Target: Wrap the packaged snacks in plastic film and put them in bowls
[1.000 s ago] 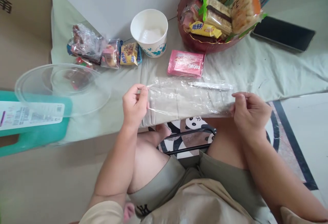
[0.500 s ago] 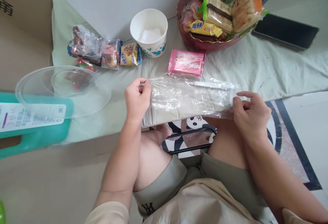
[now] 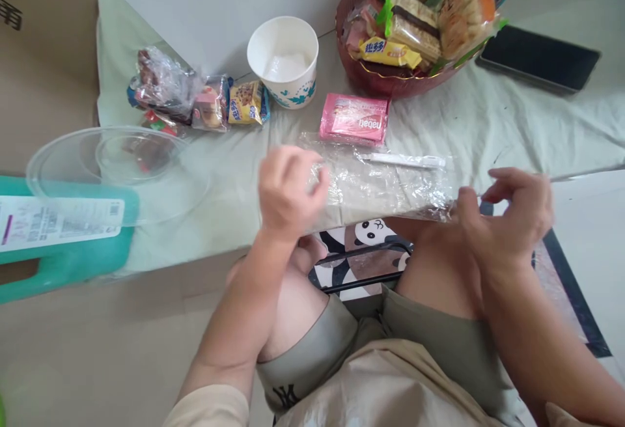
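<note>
Left hand (image 3: 293,192): over the left end of a clear, crinkled plastic film (image 3: 381,183), fingers curled in. Motion blur takes the fingertips; we cannot tell whether they pinch any plastic. Right hand (image 3: 510,219): just beyond the film's right end, thumb and forefinger spread well apart, the other fingers loosely bent and partly hidden behind the forefinger. We see nothing between them.

The film lies near the front edge of a pale green, wrinkled cloth (image 3: 537,131). Its left end is lost behind the left hand, and glare breaks up its outline. A slim white strip (image 3: 410,161) runs along its far side; inside, under or on top, we cannot say.

Just beyond the film we note a flat pink glossy packet (image 3: 354,120). Behind it stands a white paper cup with blue leaf print (image 3: 295,92), something pale at its bottom that we cannot identify. The dark red scalloped bowl with a gold rim (image 3: 390,85) is heaped with wrapped snacks; those at the top are cut off by the frame. A black phone (image 3: 540,56) lies beside it.

At left, a round translucent plastic lid (image 3: 178,189) partly overlaps a teal plastic container (image 3: 114,251), which the frame cuts off.
</note>
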Demonstrator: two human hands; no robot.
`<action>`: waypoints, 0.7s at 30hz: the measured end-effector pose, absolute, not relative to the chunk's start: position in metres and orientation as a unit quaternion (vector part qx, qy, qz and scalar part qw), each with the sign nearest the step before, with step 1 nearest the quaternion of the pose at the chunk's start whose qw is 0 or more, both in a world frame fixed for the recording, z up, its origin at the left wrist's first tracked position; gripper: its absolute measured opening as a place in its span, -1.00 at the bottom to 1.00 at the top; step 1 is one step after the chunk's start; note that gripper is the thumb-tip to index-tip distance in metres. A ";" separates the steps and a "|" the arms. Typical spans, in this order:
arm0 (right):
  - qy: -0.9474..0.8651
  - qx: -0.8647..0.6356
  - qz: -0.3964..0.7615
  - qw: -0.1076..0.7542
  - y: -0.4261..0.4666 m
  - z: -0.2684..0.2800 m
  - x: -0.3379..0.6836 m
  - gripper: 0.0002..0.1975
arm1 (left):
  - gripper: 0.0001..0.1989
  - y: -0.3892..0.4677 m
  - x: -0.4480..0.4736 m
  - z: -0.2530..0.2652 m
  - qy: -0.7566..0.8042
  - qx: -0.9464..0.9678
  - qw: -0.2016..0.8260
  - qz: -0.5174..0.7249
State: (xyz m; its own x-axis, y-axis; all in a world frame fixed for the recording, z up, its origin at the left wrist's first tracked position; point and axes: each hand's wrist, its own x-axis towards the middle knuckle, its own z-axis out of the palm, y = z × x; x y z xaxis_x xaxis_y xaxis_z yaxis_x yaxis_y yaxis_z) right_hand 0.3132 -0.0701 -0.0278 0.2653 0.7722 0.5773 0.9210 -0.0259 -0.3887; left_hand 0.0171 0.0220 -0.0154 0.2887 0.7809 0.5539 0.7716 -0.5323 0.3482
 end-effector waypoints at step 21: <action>-0.633 -0.637 0.235 0.373 -0.085 0.052 0.302 -0.88 | -0.55 -0.004 0.024 0.004 0.263 0.869 0.294 0.298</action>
State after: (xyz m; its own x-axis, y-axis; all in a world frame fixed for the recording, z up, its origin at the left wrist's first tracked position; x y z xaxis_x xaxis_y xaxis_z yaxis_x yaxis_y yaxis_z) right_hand 0.3025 -0.0845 0.0524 0.0894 0.9808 0.1734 0.6308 0.0790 -0.7719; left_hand 0.0238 -0.0042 0.0042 0.6832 0.6332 0.3637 0.2819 -0.6881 0.6686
